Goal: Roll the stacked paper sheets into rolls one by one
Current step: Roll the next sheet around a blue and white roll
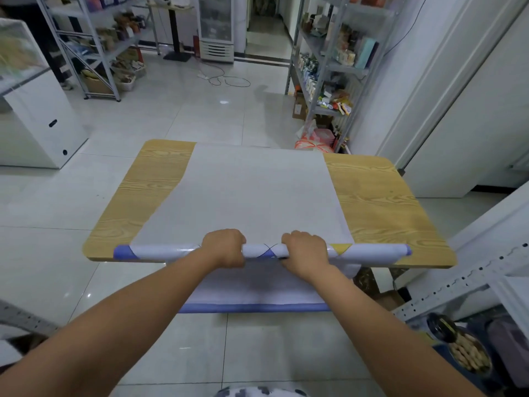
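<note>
Gripping a roll with the left hand, fingers curled over the top and down the far side, knuckles up. Gripping the same roll with the right hand, just right of the left, curled over in the same way. Between the two hands, a short bare stretch of roll crossed by thin dark curved lines.

Out to the left of the left hand, a long glossy white length of roll ending in a blue patch. Out to the right of the right hand, a yellow patch, then white, then a blue tip. Under both hands, along the near edge of a wooden table.

Straight beyond the fingers, a white sheet lying flat and reaching the far table edge, with bare wood left and right of it. Below the wrists, toward the body, more paper hanging off the near edge, blue-bordered along the bottom.

Far beyond the hands, a tiled floor with a loose cable and a fridge. Well off to the left and right, metal shelves full of goods. Beside the right forearm, a jar.
</note>
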